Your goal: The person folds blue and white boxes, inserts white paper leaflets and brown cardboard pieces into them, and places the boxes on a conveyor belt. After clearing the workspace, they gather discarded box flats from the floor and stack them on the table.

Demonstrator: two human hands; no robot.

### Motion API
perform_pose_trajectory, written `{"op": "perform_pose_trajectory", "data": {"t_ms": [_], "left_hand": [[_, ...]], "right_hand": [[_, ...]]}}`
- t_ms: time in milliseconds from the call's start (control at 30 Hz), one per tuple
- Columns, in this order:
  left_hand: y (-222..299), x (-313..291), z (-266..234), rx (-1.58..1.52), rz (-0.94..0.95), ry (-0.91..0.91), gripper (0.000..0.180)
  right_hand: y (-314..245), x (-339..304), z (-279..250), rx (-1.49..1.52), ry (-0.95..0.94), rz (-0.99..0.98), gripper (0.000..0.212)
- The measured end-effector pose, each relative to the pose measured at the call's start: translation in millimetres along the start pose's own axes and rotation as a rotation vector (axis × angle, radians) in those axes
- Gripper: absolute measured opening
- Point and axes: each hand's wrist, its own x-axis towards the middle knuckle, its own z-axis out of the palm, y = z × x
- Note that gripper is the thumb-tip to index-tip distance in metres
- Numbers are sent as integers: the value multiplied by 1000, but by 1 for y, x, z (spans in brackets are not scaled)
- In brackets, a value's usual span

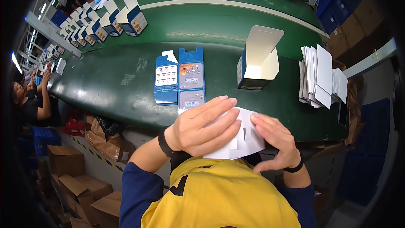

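A folded white card sheet (252,141) with a dark slot is held close to my front, past the near edge of the table. My left hand (206,128) grips its left side, long fingers lying across the top and the thumb hidden. On the opposite edge rest the fingertips of my right hand (276,139); its thumb stands apart, below the sheet. A flat blue printed carton (192,78) lies beyond my left hand, beside a partly folded blue carton (166,80). Farther off, a blue box (259,67) stands with its lid up and its white inside showing.
White card pieces (316,76) are stacked at the right end of the green table (126,63). Several open blue boxes (131,19) line the belt at the far left. A co-worker (40,97) is at the left. Brown cartons (67,160) stand on the floor.
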Motion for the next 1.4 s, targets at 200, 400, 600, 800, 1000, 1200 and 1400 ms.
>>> {"op": "perform_pose_trajectory", "data": {"t_ms": [200,400,600,800,1000,1200,1400], "left_hand": [[-4,3,-5,75,155,-34,20],[-6,9,-9,144,141,8,20],[-8,2,6,165,73,75,24],[-12,16,7,213,142,77,28],[-10,22,13,266,106,169,26],[-22,31,39,244,66,212,26],[-44,62,50,229,121,295,28]], "right_hand": [[-19,18,8,31,-40,198,64],[-11,17,14,79,98,100,48],[-10,13,24,-50,230,69,39],[-21,39,6,-132,155,272,42],[-12,29,-1,-437,138,126,45],[1,43,-17,-358,160,132,53],[18,65,-44,-131,8,249,58]]}}
